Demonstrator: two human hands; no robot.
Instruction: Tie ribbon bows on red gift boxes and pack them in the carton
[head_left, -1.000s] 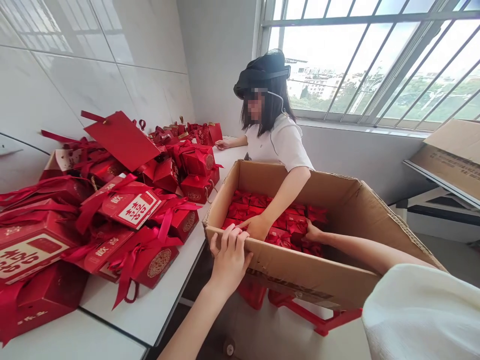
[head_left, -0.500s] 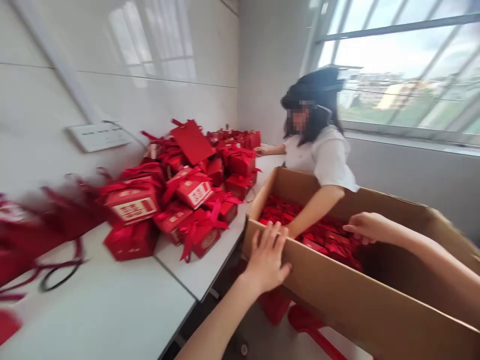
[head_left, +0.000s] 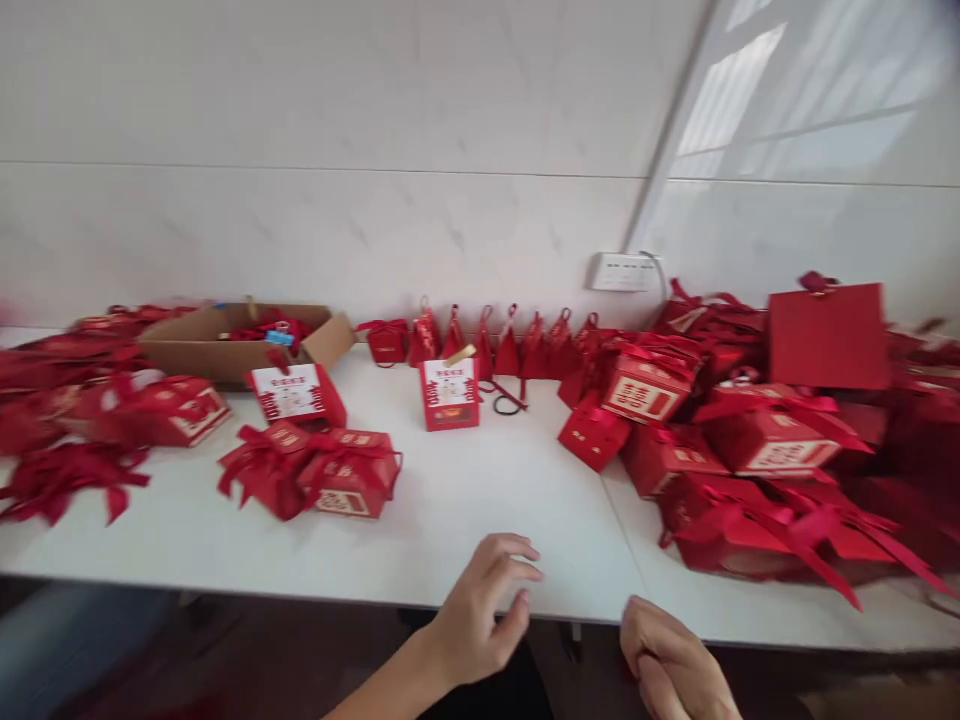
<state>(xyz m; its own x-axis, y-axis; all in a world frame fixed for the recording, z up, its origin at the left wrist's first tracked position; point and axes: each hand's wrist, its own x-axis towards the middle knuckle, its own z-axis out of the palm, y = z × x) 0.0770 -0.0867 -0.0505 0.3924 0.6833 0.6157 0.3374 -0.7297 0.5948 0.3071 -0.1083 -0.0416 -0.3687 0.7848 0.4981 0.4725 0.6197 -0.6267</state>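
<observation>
My left hand (head_left: pixel 487 610) hovers over the front edge of the white table (head_left: pixel 495 500), fingers apart and loosely bent, holding nothing. To its right, my right hand (head_left: pixel 671 660) is closed with curled fingers in front of the edge; a sliver of dark red shows under it, and its grip is hidden. Nearest the left hand lie a red gift box with a ribbon bow (head_left: pixel 349 475) and a similar box (head_left: pixel 274 470) touching it. Behind them stands a small red box with a white printed front (head_left: pixel 450 393). A large pile of red ribboned boxes (head_left: pixel 776 435) rises at right.
An open cardboard box (head_left: pixel 202 345) with red items stands at back left. Red ribbons (head_left: pixel 71 480) and more boxes (head_left: pixel 176 410) lie at far left. Small pointed red bags (head_left: pixel 508 350) line the wall, left of a white power strip (head_left: pixel 624 271).
My view has swung left from the large carton and the co-worker, who are now out of view. My left hand has left the carton's rim; my right hand has come out of the carton.
</observation>
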